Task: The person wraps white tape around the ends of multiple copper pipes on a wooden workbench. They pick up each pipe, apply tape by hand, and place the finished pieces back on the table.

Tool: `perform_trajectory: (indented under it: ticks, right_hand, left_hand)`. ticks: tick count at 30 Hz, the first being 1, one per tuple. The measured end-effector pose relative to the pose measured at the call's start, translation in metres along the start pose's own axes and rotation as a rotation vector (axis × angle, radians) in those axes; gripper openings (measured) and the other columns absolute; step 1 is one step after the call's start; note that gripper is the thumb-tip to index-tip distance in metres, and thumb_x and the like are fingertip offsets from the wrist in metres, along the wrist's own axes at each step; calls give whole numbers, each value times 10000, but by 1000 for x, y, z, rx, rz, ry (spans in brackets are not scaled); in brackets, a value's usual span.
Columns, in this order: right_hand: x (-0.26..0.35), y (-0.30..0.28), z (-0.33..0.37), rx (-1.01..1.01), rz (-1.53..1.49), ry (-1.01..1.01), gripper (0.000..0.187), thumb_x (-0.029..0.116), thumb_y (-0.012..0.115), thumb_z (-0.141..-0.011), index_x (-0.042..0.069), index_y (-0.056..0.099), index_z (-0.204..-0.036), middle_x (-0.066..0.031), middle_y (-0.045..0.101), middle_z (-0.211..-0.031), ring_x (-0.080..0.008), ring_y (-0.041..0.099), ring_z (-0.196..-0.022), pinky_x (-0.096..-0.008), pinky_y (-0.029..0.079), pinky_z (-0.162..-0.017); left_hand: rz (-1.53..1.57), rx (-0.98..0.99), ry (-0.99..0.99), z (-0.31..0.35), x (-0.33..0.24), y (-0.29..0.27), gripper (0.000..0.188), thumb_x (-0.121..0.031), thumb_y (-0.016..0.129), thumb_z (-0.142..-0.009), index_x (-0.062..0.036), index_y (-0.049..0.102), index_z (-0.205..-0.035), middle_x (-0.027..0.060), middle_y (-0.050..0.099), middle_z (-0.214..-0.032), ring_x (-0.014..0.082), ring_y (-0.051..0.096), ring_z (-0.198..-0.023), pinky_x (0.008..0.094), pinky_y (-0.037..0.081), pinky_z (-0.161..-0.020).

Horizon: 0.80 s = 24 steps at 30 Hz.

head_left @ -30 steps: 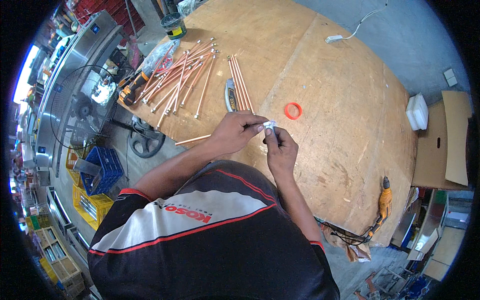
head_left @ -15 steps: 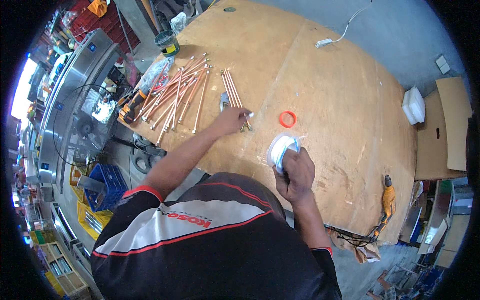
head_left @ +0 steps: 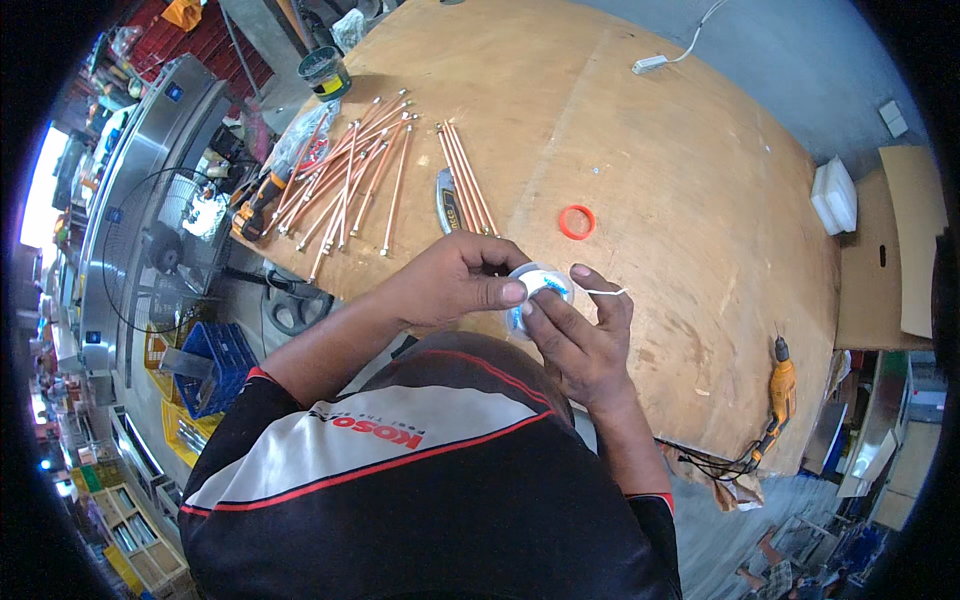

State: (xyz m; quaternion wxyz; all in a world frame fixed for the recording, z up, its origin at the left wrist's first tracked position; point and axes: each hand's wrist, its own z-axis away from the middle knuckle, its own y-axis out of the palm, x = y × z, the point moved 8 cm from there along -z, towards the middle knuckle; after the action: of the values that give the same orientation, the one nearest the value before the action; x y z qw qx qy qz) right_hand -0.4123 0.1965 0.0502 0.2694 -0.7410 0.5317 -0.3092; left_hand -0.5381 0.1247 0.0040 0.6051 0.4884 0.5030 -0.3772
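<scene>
A roll of white thread seal tape (head_left: 541,281) with blue print is held close in front of my body, above the table's near edge. My left hand (head_left: 455,278) is closed on its left side, thumb across the front. From the right, my right hand (head_left: 592,345) grips the same roll, its index finger raised. A short white strip of tape (head_left: 606,292) sticks out to the right by that finger. Beyond my left hand lie several thin copper tubes (head_left: 468,180) side by side, with a utility knife (head_left: 446,203) along their left. My left hand hides their near ends.
A red ring (head_left: 577,223) lies on the wooden table (head_left: 690,200). At left are a heap of copper tubes (head_left: 345,180), a cordless drill (head_left: 258,207) and a dark tub (head_left: 325,73). A yellow corded drill (head_left: 781,395) lies at the right edge, near a cardboard box (head_left: 868,270).
My left hand has left the copper tubes and come right and nearer onto the tape roll. My right hand has brought the roll slightly left.
</scene>
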Motion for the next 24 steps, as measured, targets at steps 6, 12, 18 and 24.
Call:
perform_trajectory:
  ticks: [6,12,18,24]
  right_hand:
    - [4,1,-5,-15,-271,-21,268,159,738,-789,171,729,-1057,-10,677,-1210,-302,622,-1111,-402,511,-862]
    - [-25,-14,-4,8,-761,266,282,-8,706,-814,34,688,-1093,-198,673,-1108,-292,690,-972,-343,560,-803]
    - [-19,-7,-24,219,-735,294,317,145,742,-817,55,689,-1116,-148,678,-1030,-311,682,-931,-354,544,-793]
    - [-20,2,-24,303,-548,279,214,77,765,-781,43,735,-991,-111,673,-869,-233,675,-768,-318,516,-653]
  left_hand:
    - [-220,-64,-54,18,-9,-1,297,-170,574,-996,42,603,-1202,79,673,-1004,128,625,-945,286,501,-852]
    - [-138,-5,-89,17,2,-3,503,-373,473,-957,61,616,-1168,130,671,-1076,206,629,-998,334,474,-905]
    - [306,-52,-191,18,42,5,476,-358,472,-933,32,614,-1165,137,676,-970,193,652,-847,317,517,-752]
    - [679,-72,-396,25,71,16,349,-282,435,-984,-23,633,-1107,65,650,-814,169,604,-650,322,487,-538]
